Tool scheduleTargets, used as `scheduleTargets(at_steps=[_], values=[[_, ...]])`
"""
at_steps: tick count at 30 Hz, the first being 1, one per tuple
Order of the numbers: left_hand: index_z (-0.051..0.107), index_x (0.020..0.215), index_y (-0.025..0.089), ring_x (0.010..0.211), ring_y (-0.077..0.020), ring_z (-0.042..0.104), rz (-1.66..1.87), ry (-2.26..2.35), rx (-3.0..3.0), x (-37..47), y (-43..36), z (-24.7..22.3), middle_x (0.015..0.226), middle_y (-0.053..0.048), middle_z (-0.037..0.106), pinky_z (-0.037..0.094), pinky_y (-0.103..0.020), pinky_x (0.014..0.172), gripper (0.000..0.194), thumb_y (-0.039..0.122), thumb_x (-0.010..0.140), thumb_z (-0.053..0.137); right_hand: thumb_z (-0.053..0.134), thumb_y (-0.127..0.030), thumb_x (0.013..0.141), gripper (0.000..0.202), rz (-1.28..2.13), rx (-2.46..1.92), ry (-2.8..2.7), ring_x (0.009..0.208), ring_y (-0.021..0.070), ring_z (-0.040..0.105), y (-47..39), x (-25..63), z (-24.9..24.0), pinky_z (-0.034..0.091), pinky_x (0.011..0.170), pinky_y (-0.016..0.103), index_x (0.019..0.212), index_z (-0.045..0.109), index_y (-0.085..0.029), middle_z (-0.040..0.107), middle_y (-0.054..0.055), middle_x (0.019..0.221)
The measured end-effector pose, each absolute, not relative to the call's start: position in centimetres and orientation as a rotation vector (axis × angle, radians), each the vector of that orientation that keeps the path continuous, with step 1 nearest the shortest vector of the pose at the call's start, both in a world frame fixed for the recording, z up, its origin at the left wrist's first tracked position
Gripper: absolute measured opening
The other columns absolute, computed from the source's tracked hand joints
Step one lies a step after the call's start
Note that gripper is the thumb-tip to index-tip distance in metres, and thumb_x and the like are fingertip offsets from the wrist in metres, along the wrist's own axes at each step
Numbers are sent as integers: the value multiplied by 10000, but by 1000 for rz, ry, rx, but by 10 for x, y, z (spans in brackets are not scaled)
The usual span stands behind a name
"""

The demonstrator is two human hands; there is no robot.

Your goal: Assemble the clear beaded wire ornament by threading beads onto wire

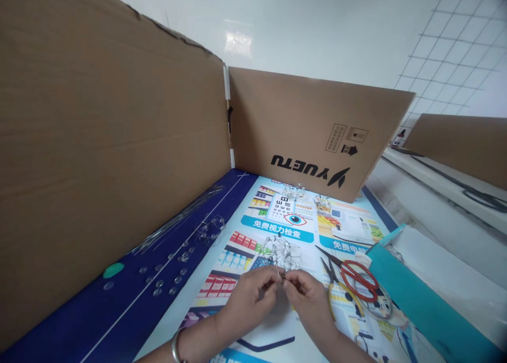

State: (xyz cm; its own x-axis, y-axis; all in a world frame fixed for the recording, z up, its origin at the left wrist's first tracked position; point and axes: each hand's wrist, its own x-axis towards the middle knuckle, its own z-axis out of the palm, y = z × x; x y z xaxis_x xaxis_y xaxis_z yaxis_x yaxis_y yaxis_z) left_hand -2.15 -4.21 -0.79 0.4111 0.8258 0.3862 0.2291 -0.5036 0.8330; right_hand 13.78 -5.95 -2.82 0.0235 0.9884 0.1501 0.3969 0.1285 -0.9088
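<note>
My left hand (pixel 251 294), with a silver bangle at the wrist, is closed in a pinch. My right hand (pixel 311 299) pinches too, its fingertips almost meeting the left ones. Between them shows a small bit of thin wire (pixel 280 275), partly hidden by the fingers. Just beyond the fingertips lies a tangle of silvery wire with clear beads (pixel 281 252); whether it joins the pinched wire I cannot tell. To the right of my right hand are yellow-handled pliers (pixel 344 292) and red-handled scissors (pixel 360 279).
Loose clear beads (pixel 158 284), a green piece (pixel 113 270), straight wires (pixel 174 223) and a wire shape (pixel 214 228) lie left. More beaded wire clusters (pixel 293 193) sit at the back. Cardboard panels (pixel 309 125) wall the left and far sides. A teal box (pixel 428 299) stands right.
</note>
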Motion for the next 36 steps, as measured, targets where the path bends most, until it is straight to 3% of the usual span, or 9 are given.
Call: scheduleTargets(at_steps=[6, 12, 21, 28, 36], values=[[567, 722, 182, 979, -171, 596, 1062, 892, 1953, -23, -42, -9, 794, -9, 657, 447, -247, 805, 236, -4, 717, 423, 526, -214, 772, 128, 750, -1518, -1541, 540, 109, 453, -62, 137, -27, 352, 487, 194, 689, 613, -170, 525, -14, 596], [590, 747, 182, 825, -142, 623, 1035, 903, 1946, -21, -42, -10, 813, -7, 656, 459, -236, 733, 264, -9, 709, 412, 539, -223, 762, 130, 879, -1487, -1473, 506, 94, 402, -60, 135, -28, 322, 460, 192, 687, 625, -161, 480, -28, 554], [614, 791, 191, 866, -147, 627, 1034, 903, 1939, -20, -42, -12, 916, -12, 681, 472, -263, 795, 310, -26, 695, 415, 553, -253, 766, 126, 1185, -1433, -1283, 475, 78, 402, -62, 134, -24, 297, 447, 186, 733, 617, -149, 468, -43, 520], [640, 871, 195, 952, -152, 630, 1086, 875, 1920, -21, -41, -13, 1007, -29, 687, 472, -267, 847, 294, 10, 764, 439, 599, -295, 751, 161, 1311, -1313, -1245, 483, 75, 411, -64, 133, -22, 307, 456, 186, 784, 611, -138, 494, -40, 552], [661, 941, 198, 899, -144, 650, 1132, 786, 1922, -22, -41, -15, 1010, -42, 695, 494, -244, 807, 305, 50, 821, 423, 609, -326, 760, 199, 1310, -1266, -1272, 490, 74, 408, -64, 132, -22, 313, 465, 186, 709, 582, -135, 514, -32, 550]])
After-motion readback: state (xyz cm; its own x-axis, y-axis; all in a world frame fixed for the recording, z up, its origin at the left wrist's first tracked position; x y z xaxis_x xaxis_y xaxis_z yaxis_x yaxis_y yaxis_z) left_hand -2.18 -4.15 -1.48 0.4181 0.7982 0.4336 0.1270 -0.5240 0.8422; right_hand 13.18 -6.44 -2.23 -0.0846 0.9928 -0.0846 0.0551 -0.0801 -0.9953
